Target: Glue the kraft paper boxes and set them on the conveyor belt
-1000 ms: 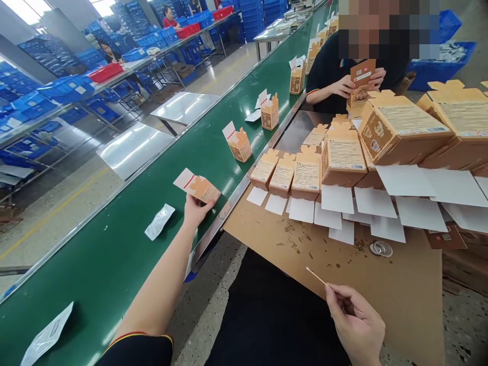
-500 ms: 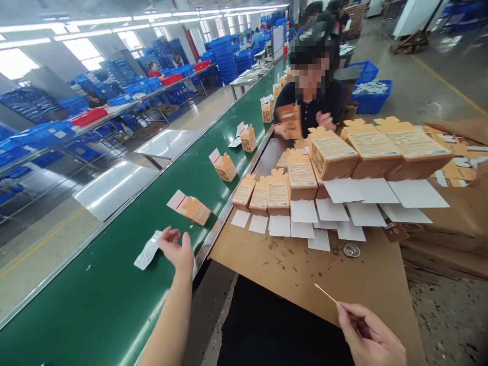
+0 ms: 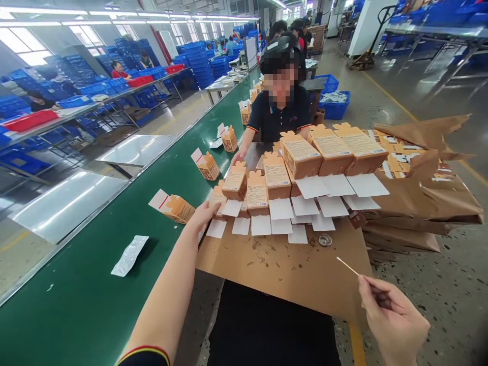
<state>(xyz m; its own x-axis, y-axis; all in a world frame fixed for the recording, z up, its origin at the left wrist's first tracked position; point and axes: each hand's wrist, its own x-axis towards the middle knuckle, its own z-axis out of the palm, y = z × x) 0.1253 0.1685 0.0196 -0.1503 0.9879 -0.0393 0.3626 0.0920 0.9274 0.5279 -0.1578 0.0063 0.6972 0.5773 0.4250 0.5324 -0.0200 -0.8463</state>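
My right hand (image 3: 396, 312) pinches a cotton swab (image 3: 347, 266) between thumb and fingers, its white tip pointing up and left over the cardboard. My left hand (image 3: 206, 216) reaches to the left end of the carton rows and is closed on the side of the leftmost small brown carton (image 3: 217, 199); its fingertips are partly hidden. Right beside it, a tilted carton (image 3: 234, 181) sits higher, its white flap hanging down. More cartons (image 3: 257, 192) stand in stacked rows, white flaps toward me. A small clear dish (image 3: 325, 240) lies in front of them on the cardboard-covered table (image 3: 267, 264).
A green conveyor belt (image 3: 87, 300) runs along my left, carrying a silver sachet (image 3: 129, 255) and open cartons (image 3: 173, 207). A co-worker (image 3: 280, 112) sits across the table, one arm stretched toward the cartons. Brown wrapping paper (image 3: 419, 203) covers a pile at the right.
My left hand has left the sachet area on the belt and moved right to the cartons. A carton now sits raised at the row's left end. The co-worker's arm has lowered toward the cartons.
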